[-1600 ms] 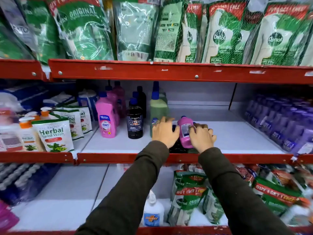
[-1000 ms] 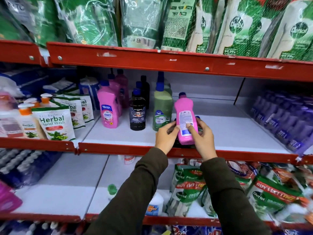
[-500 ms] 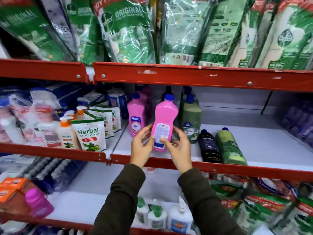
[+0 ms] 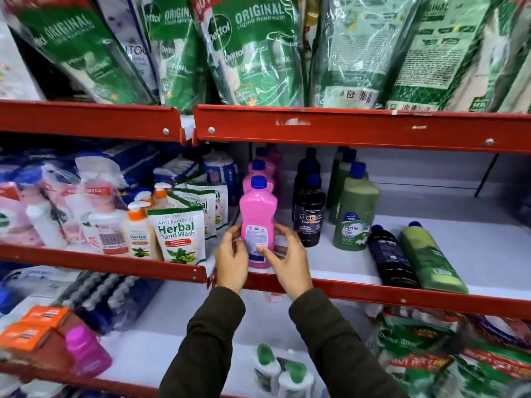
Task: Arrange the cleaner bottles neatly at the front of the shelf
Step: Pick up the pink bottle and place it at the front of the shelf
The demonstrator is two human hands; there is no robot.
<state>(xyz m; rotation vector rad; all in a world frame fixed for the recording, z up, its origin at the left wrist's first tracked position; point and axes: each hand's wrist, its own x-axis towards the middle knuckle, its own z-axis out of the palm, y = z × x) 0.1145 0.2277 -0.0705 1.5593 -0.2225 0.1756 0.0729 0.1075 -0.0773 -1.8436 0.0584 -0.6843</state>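
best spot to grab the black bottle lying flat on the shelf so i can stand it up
Probably around its upper body just below the blue cap, coming from above. The black bottle lies on its side with the cap toward the back, pressed against the lying green bottle on its right, so only its top and left flank are free. Wrap your fingers there, then tip it upright.

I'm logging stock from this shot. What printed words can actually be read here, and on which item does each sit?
"ORIGINAL LIQUID HANDWASH", "Dettol": green refill pouch on the top shelf.
"Anti Bacterial Herbal Hand Wash": white stand-up pouch.
"Herbal": orange-capped white pump bottle.
"BACTIN": upright black bottle.
"BACTIN", "FREE": upright green bottle.
Pink bottle between the left hand and right hand: label too small to read.
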